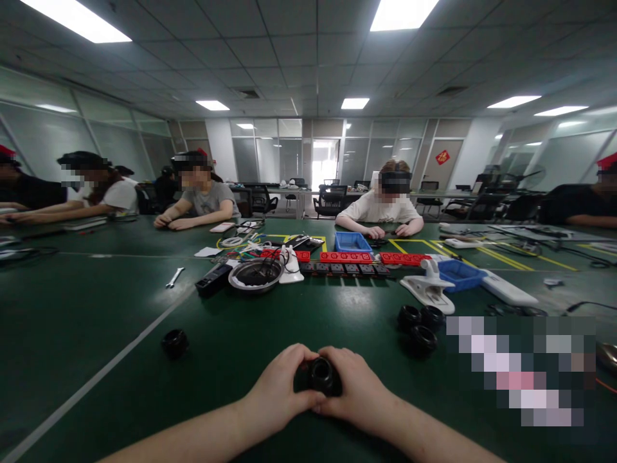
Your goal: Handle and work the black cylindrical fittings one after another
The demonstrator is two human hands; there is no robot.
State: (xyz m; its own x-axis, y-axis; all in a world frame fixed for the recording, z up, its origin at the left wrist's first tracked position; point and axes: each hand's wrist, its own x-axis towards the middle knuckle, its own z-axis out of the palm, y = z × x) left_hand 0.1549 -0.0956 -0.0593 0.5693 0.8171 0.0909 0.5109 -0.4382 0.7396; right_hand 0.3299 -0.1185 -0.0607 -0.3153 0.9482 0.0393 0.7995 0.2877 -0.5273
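Low over the near middle of the green table (pixel 231 360), my left hand (pixel 282 392) and my right hand (pixel 355 391) are wrapped round a black ring-shaped part (pixel 322 372). Its round opening faces up toward me. Thumbs meet on its near side and fingers curl round the far side, hiding much of its wall. Another black ring-shaped part (pixel 175 343) sits alone to the left. Ahead on the right, three similar black parts (pixel 424 339) stand clustered together. What kind of part they are, I cannot tell.
A wrench (pixel 175 278), a round metal dish (pixel 255 278), red power strips (pixel 346 257), blue trays (pixel 460 275) and a white clamp stand (pixel 428 286) lie across the table. A person (pixel 380 206) sits opposite. More people sit at the left and far right.
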